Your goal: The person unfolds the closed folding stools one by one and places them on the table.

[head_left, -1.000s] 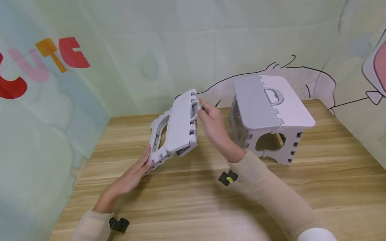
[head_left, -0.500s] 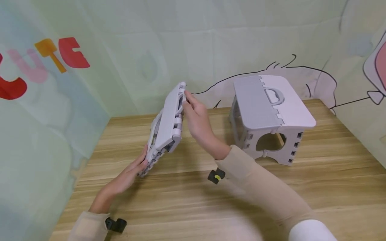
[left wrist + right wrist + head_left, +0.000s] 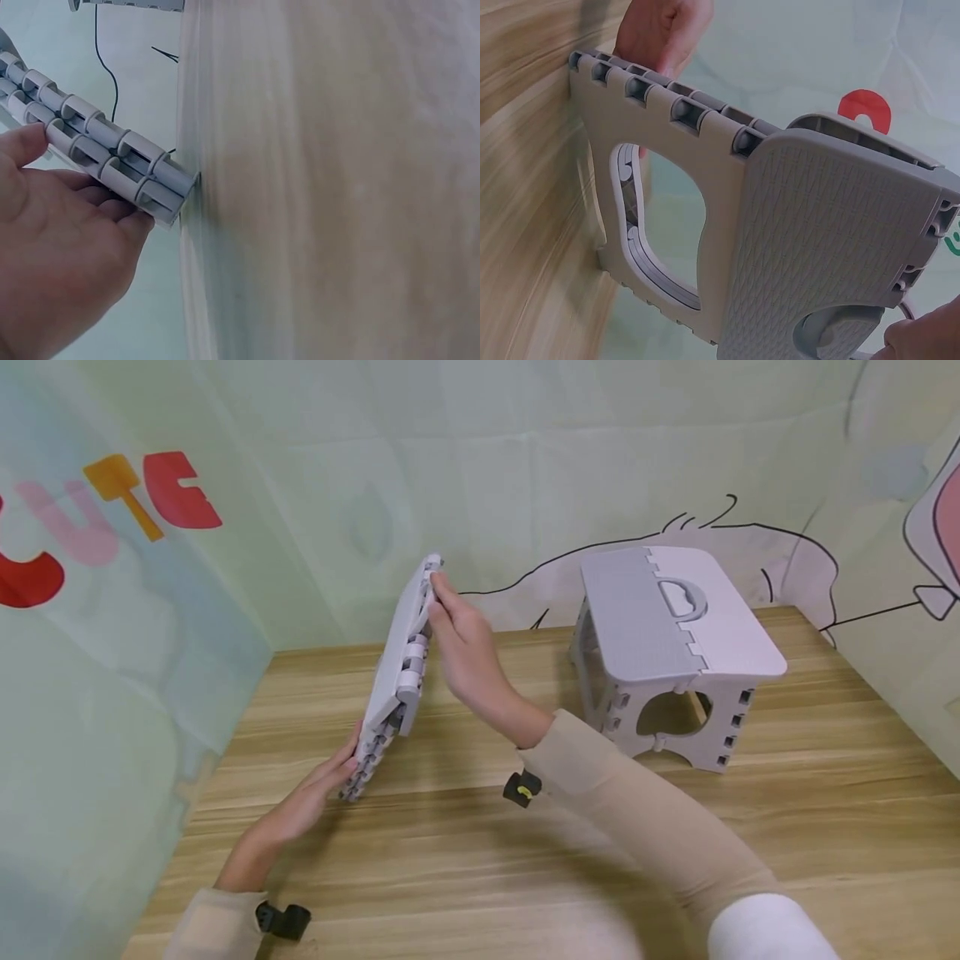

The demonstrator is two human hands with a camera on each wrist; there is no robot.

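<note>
A grey-and-white plastic folding stool (image 3: 396, 652), folded nearly flat, stands tilted on its leg edge over the table's left part. My left hand (image 3: 311, 795) grips its lower leg edge; in the left wrist view the thumb lies on one side of the hinged edge (image 3: 105, 142) and the fingers curl behind the other. My right hand (image 3: 472, 656) holds the top end at the carrying handle. In the right wrist view the textured seat panel (image 3: 817, 217) is folded at an angle to the legs, which have a large oval opening, and their foot end meets the wood.
A second folding stool (image 3: 633, 622), unfolded and upright, stands at the back right of the wooden table (image 3: 450, 868). A printed cloth backdrop (image 3: 480, 485) rises behind and to the left, close to the table's edges.
My right hand has moved left with the stool's top end, tipping it steeper and turning it more edge-on. The left hand has shifted slightly left with the lower edge. The unfolded stool stays put.
</note>
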